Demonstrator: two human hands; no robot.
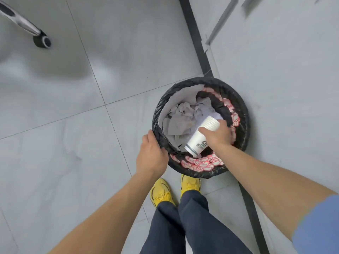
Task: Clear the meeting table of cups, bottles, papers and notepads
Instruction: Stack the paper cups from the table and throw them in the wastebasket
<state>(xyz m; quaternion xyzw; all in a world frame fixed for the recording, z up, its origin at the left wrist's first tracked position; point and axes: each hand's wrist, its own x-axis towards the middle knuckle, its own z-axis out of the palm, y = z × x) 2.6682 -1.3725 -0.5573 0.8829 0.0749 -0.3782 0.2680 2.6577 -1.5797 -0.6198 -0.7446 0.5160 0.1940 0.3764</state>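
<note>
A round waste bin (242,114) lined with a black bag stands on the floor right in front of my feet. Crumpled white papers (181,116) fill its inside. My right hand (218,133) is over the bin, shut on a stack of white paper cups (199,138) that lies tilted, with the rims toward me and the bottoms pointing away. My left hand (151,154) grips the bin's near left rim.
Grey floor tiles (73,143) spread to the left. A chair leg with a black caster (42,40) is at the far left. A dark strip (196,37) along the floor runs past the bin, with a light panel to its right. My yellow shoes (161,193) stand just below the bin.
</note>
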